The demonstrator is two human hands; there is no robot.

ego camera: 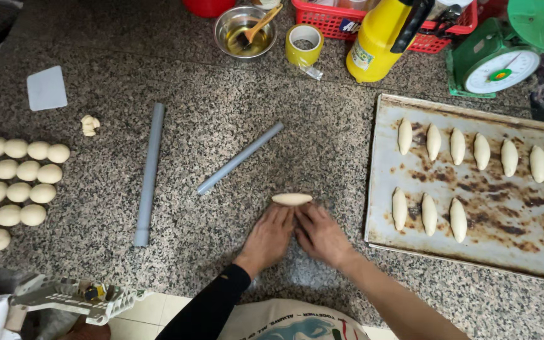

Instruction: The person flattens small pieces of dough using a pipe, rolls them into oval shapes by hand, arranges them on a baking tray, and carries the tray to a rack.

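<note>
On the speckled worktop (221,113), my left hand (269,237) and right hand (320,235) lie flat and open side by side, grip closed on nothing, fingertips touching a spindle-shaped dough piece (291,199). Ten shaped pieces line the baking tray (511,245) just beside them; two grey pipes (150,171) lie on the other side.

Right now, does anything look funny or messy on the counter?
Yes. One small knotted dough scrap sits alone, apart from the neat rows of dough balls. The baking tray looks stained with dark brown burnt patches.
</note>
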